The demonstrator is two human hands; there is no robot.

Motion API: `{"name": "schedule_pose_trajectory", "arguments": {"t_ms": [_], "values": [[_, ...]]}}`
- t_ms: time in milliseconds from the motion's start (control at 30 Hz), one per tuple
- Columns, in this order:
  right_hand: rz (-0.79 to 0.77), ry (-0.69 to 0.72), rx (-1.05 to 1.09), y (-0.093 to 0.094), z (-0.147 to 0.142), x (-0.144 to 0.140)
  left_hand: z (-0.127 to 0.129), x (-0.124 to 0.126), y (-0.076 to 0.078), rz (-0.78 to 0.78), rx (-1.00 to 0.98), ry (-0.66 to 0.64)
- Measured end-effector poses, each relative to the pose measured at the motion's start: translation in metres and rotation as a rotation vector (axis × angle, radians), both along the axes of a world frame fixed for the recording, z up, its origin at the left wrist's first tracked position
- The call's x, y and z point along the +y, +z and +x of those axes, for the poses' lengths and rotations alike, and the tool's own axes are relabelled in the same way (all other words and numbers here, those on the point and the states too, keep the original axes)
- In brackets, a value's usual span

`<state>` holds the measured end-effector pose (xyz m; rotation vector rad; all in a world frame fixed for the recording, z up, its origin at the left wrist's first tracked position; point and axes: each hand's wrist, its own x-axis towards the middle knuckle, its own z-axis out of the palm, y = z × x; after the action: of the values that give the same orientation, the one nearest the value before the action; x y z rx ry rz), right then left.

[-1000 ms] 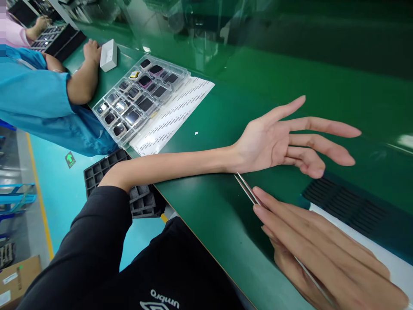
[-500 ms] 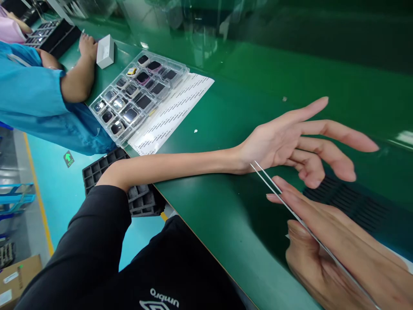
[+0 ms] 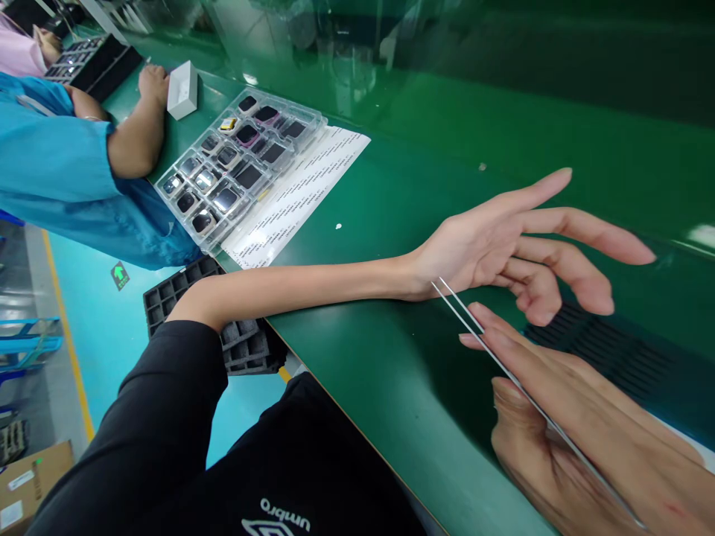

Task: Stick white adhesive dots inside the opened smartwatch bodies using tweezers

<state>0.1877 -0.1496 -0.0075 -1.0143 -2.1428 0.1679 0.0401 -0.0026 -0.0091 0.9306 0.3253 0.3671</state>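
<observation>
My left hand (image 3: 497, 242) hovers over the green table, palm turned partly up and fingers spread and slightly curled, with nothing in it. In my right hand (image 3: 586, 424) is a pair of metal tweezers (image 3: 462, 307), its two thin tips slightly apart. Those tips overlap the heel of my left hand in the picture; whether they touch it I cannot tell. Beyond my left forearm sits a clear plastic tray (image 3: 321, 119) of small square-screened devices in compartments. A white sheet of printed labels (image 3: 304, 201) lies partly under it.
Dark slotted material (image 3: 608, 357) shows behind my hands at right. A co-worker in a blue sleeve (image 3: 56, 156) rests a hand near a white box (image 3: 182, 89). Black compartment trays (image 3: 251, 350) stand below the table edge. A cardboard box (image 3: 36, 484) is on the floor.
My right hand and the tweezers have shifted very slightly to the left. My left hand is nearly still. At far left, a second person's hand has moved.
</observation>
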Motion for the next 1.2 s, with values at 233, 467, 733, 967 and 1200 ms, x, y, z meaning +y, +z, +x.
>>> {"name": "schedule_pose_trajectory", "arguments": {"t_ms": [233,467,733,967,1200], "values": [[-0.057,0.002,-0.006,0.000,0.005,0.000,0.001,-0.005,0.001,0.002,0.015,0.027],[-0.009,-0.012,0.024,-0.001,-0.002,-0.002,-0.001,-0.013,0.011,0.003,0.052,0.097],[-0.065,-0.004,0.017,0.003,0.001,-0.004,0.001,-0.011,0.005,0.010,0.058,0.062],[-0.030,0.004,-0.022,0.005,0.004,-0.003,0.001,-0.001,0.001,-0.074,0.010,0.039],[0.015,0.070,0.045,-0.006,0.002,-0.006,-0.004,0.003,0.001,-0.185,-0.135,0.059]]}}
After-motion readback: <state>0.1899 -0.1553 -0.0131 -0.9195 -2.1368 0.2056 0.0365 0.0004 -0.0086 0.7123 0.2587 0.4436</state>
